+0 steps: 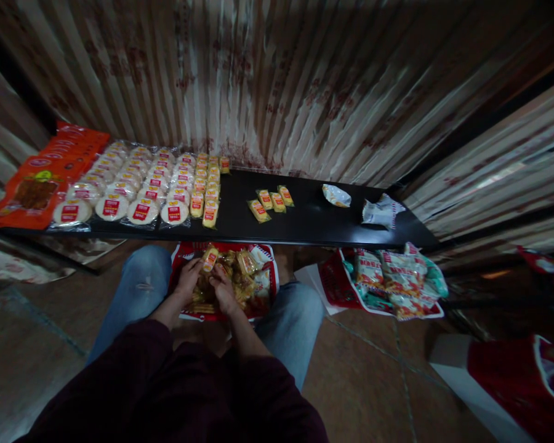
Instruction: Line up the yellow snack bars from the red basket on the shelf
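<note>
My left hand [189,278] pinches a small yellow wrapped snack [210,259] with a red label, above a red-and-white bag [275,271] between my knees. Just right of it, my right hand [222,289] is closed, its fingertips close to that snack's lower end; what they hold is hidden. Several gold-wrapped snacks [244,289] fill the bag below both hands. On the black shelf [305,218] in front, a few loose yellow snacks [277,202] lie near the middle. More yellow snacks [210,212] stand in columns beside rows of round white rice crackers [143,211] in clear wrappers.
An orange packet [39,178] lies at the shelf's left end. Crumpled wrappers [382,211] are toward its right. A second red bag [337,286] of snack packets stands on the floor, and another red container [503,375] is at lower right. A striped curtain [277,80] hangs behind.
</note>
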{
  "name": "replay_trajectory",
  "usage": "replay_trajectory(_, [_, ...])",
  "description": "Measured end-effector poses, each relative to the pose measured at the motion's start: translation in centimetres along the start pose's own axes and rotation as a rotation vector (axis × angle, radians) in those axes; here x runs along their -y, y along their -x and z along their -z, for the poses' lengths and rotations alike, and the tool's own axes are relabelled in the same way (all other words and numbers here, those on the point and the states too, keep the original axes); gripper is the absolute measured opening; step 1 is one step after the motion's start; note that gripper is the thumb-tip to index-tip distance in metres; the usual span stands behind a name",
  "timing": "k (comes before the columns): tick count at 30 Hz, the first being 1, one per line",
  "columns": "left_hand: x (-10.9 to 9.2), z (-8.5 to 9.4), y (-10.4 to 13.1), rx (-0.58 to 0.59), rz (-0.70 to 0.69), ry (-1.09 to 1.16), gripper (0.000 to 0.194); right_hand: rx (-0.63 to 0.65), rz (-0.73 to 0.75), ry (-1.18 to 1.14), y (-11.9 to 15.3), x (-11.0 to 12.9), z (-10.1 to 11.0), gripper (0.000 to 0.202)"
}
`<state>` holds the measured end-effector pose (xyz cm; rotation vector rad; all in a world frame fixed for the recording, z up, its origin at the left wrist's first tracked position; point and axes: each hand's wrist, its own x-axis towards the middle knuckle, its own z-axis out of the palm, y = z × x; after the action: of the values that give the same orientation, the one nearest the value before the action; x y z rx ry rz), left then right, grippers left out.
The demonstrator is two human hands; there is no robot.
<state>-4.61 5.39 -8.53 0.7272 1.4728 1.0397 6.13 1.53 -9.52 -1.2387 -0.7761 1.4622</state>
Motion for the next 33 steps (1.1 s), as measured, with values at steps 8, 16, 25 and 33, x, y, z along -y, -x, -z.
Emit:
replay_trajectory(8, [-0.4,0.0,1.0,0.02,0.152,0.145,0.037,-0.07,-0.021,-0.133,0.2,1.1,-0.4,0.046])
replay_trajectory(16, [-1.2,0.1,1.4,0.081,0.193,0.183,0.027,-0.235,-0.066,-0.176,-0.3,2.2,0.7,0.033])
replay_trajectory(25, [-2.2,0.8,1.1,0.139,0.249,0.329,0.024,-0.275,-0.072,-0.18,-0.1,1.4,0.9,0.034])
replay_trajectory(33, [-2.2,1.0,1.5,0.188,0.163,0.441,0.034,-0.208,-0.108,-0.092,0.8,2.5,0.6,0.032])
